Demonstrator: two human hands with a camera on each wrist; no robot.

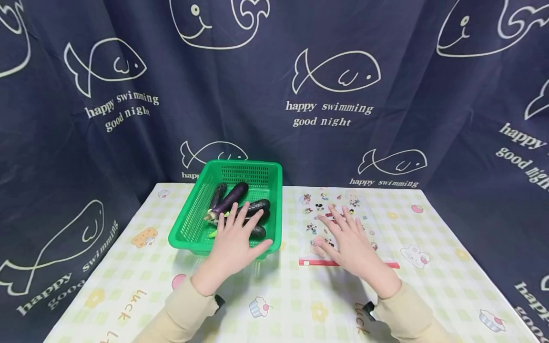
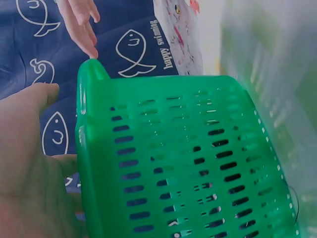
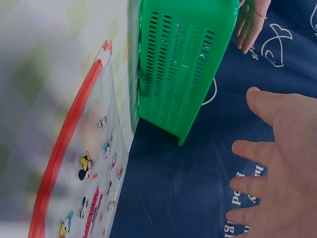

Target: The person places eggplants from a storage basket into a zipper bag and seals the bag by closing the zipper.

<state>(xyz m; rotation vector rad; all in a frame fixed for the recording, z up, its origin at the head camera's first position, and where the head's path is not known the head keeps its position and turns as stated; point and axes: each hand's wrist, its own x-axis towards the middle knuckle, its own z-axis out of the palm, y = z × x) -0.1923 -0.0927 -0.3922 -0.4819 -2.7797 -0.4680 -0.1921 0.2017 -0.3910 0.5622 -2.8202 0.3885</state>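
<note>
My left hand (image 1: 235,245) hovers with spread fingers over the near side of a green plastic basket (image 1: 182,224). Inside the basket lie a purple eggplant (image 1: 231,197), a dark cucumber-like vegetable (image 1: 218,195) and more dark vegetables, partly hidden by the fingers. In the left wrist view the basket's slotted wall (image 2: 163,89) fills the middle, beside the hand. My right hand (image 1: 353,245), fingers spread, is above a clear zip bag (image 1: 313,205) printed with cartoon figures. The bag lies flat, its red slider strip (image 1: 315,263) toward me. Neither hand holds anything.
A pale checked cloth (image 1: 141,271) with printed cupcakes and animals covers the table. Behind it hangs a dark blue curtain (image 1: 266,124) with white fish drawings. The basket stands at the table's back left, the bag to its right.
</note>
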